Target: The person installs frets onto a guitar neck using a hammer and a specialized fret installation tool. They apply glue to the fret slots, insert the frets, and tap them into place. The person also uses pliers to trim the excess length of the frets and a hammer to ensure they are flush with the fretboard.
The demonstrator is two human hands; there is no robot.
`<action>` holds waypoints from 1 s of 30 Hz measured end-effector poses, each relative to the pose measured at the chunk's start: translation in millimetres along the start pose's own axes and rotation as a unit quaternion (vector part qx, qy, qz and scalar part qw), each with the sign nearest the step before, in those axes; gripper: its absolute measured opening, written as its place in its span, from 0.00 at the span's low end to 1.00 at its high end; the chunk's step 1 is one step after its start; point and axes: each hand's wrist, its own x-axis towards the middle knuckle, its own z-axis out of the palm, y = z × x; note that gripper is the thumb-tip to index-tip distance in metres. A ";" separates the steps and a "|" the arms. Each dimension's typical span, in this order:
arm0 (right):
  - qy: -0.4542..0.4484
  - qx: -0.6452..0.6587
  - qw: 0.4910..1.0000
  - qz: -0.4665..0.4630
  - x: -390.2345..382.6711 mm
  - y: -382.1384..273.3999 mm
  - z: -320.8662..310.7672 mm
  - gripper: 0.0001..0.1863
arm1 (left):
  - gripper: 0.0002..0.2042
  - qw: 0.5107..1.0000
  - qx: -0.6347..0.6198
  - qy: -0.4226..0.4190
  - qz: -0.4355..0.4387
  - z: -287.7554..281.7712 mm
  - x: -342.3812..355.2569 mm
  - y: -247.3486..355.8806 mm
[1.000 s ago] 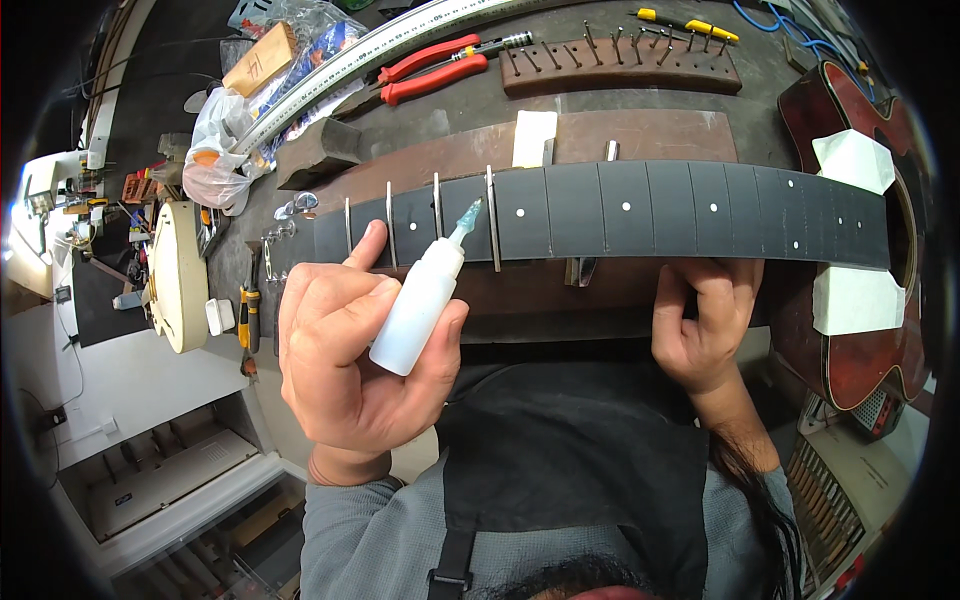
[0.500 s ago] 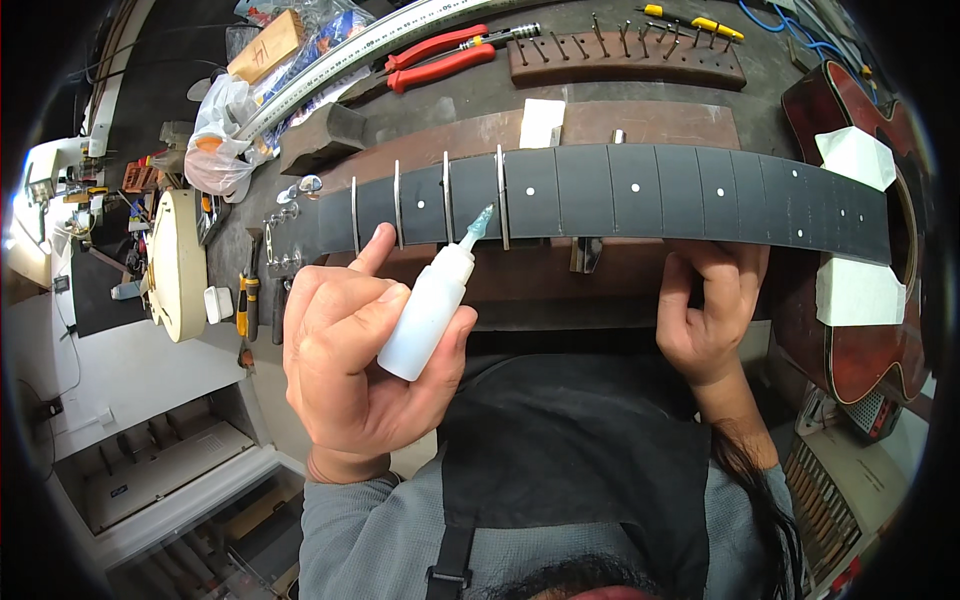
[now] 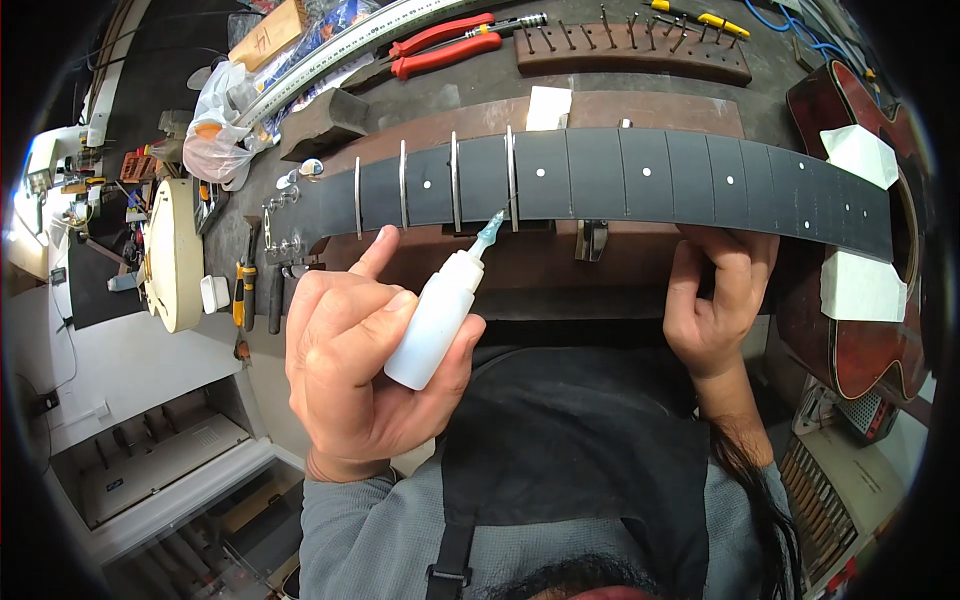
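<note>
My left hand (image 3: 345, 350) is closed around a small whitish squeeze bottle (image 3: 428, 328) with a tapered teal tip, its index finger pointing out toward the neck. The tip (image 3: 490, 234) is at the near end of the rightmost metal fret (image 3: 512, 180); whether it touches cannot be told. Several metal frets cross the left part of the dark fretboard (image 3: 595, 175); farther right only thin slots and white dots show. My right hand (image 3: 715, 300) is curled at the near edge of the guitar neck, fingertips hidden beneath it.
The red guitar body (image 3: 850, 355) at right carries white paper pieces (image 3: 862, 285). Behind the neck lie a dark block (image 3: 323, 124), red-handled pliers (image 3: 445, 55), a long ruler (image 3: 335, 60) and a wooden holder of small bits (image 3: 635, 62). A cream guitar body (image 3: 172, 255) stands left.
The fretboard has shifted slightly away from me in the picture. The bottle moved a little right, and its tip now sits nearer the fret's near end. My right hand stays under the neck.
</note>
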 end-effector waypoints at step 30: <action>0.002 -0.012 1.000 0.003 0.2 -3.0 1.3 0.20 | 0.22 0.965 -0.136 0.209 -0.076 -14.1 -15.3 -9.2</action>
